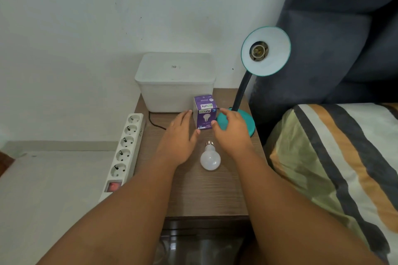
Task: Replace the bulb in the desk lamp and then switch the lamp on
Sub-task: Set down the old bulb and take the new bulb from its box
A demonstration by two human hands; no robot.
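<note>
White plastic is showing first at the far left, where a power strip (pixel 124 153) with a row of sockets and a red switch is lying along the left edge of the wooden bedside table (pixel 206 196), with a black cable (pixel 155 123) running beside it. Behind, a lidded white storage box (pixel 175 83) is sitting against the wall. The left hand (pixel 179 137) is reaching forward with its fingers spread and loose, its thumb tip just beside the lower left corner of a purple bulb box (pixel 204 113), gripping nothing. The box is standing upright in the middle of the table, between both hands. Nearer the camera, a white bulb (pixel 210 157) is lying on its side on the wood, its screw base pointing away towards the box. The right hand (pixel 231 130) is hovering open just right of the box, its thumb tip touching or nearly touching the box's right side, over the teal base of the desk lamp (pixel 243 112). The lamp's shade (pixel 266 50) is facing the camera, its socket showing bare. A striped pillow (pixel 336 157) is lying at the right.
</note>
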